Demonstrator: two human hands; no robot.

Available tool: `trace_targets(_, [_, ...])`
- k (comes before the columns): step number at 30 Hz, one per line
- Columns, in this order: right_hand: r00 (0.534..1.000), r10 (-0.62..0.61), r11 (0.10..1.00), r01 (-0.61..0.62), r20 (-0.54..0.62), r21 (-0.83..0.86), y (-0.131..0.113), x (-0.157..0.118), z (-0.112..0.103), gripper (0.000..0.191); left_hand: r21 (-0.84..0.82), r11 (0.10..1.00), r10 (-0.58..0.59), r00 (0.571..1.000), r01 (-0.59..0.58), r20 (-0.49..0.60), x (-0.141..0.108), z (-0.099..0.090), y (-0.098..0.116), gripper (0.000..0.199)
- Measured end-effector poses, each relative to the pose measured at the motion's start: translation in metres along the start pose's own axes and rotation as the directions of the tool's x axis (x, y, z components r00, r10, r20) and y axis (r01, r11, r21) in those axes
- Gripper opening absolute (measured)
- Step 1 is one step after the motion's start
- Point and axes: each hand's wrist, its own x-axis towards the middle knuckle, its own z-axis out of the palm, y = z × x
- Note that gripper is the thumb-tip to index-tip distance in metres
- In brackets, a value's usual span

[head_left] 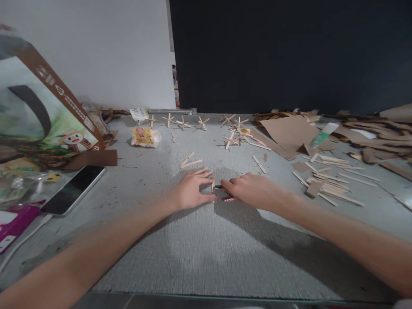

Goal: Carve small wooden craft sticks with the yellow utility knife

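My left hand (193,189) lies low on the grey table, steadying an upright-lying wooden craft stick (213,185) between thumb and fingertips. From the right, my right hand (249,189) grips a slim pen-like tool (218,186) whose dark tip meets the stick; its exact kind I cannot make out. Just under those fingers shows a small reddish-pink piece (228,199), and whether it belongs to the tool is unclear. Beyond my left hand, two craft sticks (191,163) form a V. Another loose stick (259,164) lies past my right hand.
Several star-shaped stick pieces (183,123) line the back, near a yellow packet (144,137). At right are a stick pile (334,186), brown cardboard (288,133) and a glue stick (323,135). A phone (74,190), purple power strip (18,225) and printed box (48,107) occupy the left.
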Motion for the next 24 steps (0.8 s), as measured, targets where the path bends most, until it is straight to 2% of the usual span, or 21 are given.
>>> trace_targets(6, [0.994,0.013,1.000,-0.012,0.109,-0.009,-0.001,0.006,-0.013,0.029,-0.058,0.998,0.002,1.000,-0.001,0.019,0.003,-0.001,-0.001,0.059])
trace_targets(14, [0.992,0.017,1.000,-0.018,0.128,0.014,-0.004,0.011,-0.017,0.030,-0.118,0.993,0.002,0.999,0.002,0.033,0.003,-0.004,-0.003,0.059])
trace_targets(19, [0.996,0.034,0.997,-0.039,0.088,0.061,-0.007,0.006,-0.006,0.021,-0.078,0.997,-0.010,0.999,0.012,0.033,0.003,-0.006,-0.001,0.060])
trace_targets(24, [0.999,0.051,0.998,-0.051,0.014,0.035,-0.010,0.001,0.008,0.017,-0.034,0.999,-0.028,0.998,0.030,0.057,0.003,-0.009,0.003,0.063])
